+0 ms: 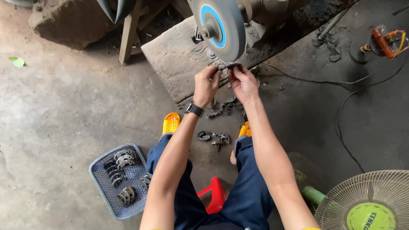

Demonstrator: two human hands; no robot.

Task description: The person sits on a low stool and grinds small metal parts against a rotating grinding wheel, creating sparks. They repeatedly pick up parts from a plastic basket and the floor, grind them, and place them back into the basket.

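beside left knee, grey basket (99, 175), shiny metal rings (123, 158) inside

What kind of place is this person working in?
Most likely a small metal workshop. Both hands, left and right, hold a small metal piece under a grinding wheel, and a grey basket on the concrete floor holds more metal parts.

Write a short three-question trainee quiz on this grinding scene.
1. True or false: both the left hand and the right hand hold the small metal part at the grinding wheel.
2. Where is the grey basket of metal rings: beside the person's left or right leg?
3. What lies on the floor between the orange sandals?

Key: 1 true. 2 left. 3 loose dark metal pieces.
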